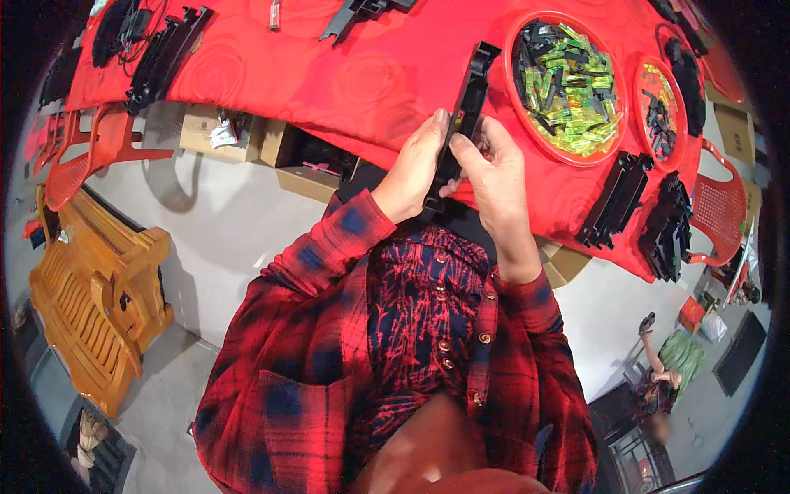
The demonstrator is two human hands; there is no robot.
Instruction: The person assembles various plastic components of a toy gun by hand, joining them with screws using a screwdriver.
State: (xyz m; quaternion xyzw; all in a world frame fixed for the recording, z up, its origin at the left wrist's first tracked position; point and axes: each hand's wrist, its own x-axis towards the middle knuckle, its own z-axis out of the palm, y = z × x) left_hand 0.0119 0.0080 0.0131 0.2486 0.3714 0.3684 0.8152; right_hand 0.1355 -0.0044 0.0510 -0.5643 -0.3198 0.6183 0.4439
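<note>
A long, narrow black plastic part (472,92) is held upright-slanted between my two hands at the front edge of the red-covered table (370,90). My left hand (414,171) is closed along its left side, with the fingers straight and pressed to it. From the right, my right hand (500,177) grips the part, its thumb laid on the inner face and the other fingers partly hidden behind. Right of the part stands a red basin (623,132) filled with small yellow-green translucent pieces and black pieces.
A smaller red basin (682,123) holds similar pieces. Several long black parts (615,200) lie at the right front edge, others (169,53) at the far left. A black tool-like piece (362,16) lies at the back. Red chairs (717,210), a wooden bench (99,300) and a person (658,379) are around.
</note>
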